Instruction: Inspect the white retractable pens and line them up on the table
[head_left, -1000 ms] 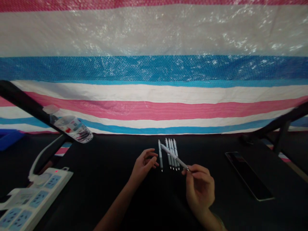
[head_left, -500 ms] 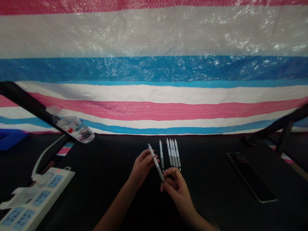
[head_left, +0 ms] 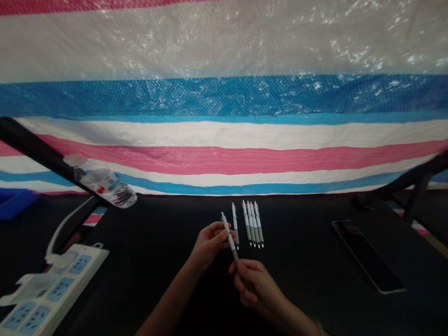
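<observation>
A white pen with a grey grip (head_left: 230, 239) is held at a slant between my two hands, its clicker end pointing up and away. My left hand (head_left: 209, 243) is closed around the white barrel, with the thumb on the near side. Lower down, my right hand (head_left: 252, 279) pinches the grey grip near the tip, which its fingers hide. Just beyond, a single similar pen (head_left: 235, 225) lies on the black table (head_left: 157, 261). To its right, several matching pens (head_left: 252, 224) lie side by side in a row, tips toward me.
At the left stand a white power strip (head_left: 56, 289) with a plugged-in cable and a tilted clear plastic bottle (head_left: 108, 186). A dark phone (head_left: 367, 256) lies on the right. Behind the table hangs a striped plastic sheet (head_left: 224, 161); a blue tray (head_left: 16, 201) is at far left.
The held pen has shifted slightly right and turned a little more upright. My right hand has moved down and closed over its tip end; my left thumb now presses on the barrel.
</observation>
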`<state>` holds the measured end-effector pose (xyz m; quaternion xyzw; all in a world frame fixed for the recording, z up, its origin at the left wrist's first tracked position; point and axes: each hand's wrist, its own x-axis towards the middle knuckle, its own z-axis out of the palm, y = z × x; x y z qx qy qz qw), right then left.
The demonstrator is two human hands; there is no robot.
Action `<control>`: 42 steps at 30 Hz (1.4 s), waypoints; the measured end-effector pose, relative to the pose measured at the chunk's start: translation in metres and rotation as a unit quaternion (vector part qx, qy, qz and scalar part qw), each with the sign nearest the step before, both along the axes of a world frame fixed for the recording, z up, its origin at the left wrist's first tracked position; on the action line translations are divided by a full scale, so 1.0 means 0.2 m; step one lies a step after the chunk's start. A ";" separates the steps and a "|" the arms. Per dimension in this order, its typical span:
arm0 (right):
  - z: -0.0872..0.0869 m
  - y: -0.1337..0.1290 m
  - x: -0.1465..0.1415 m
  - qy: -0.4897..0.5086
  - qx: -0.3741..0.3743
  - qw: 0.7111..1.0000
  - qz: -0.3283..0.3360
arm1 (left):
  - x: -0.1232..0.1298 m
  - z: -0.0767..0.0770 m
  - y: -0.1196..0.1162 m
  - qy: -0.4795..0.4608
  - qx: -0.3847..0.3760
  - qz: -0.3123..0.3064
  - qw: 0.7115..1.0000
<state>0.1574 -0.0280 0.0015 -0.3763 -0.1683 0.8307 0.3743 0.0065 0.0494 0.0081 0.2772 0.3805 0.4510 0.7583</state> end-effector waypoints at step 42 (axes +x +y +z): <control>0.00 0.02 0.01 0.025 -0.068 0.997 0.004 | 0.02 0.01 0.02 0.002 -0.031 0.036 0.999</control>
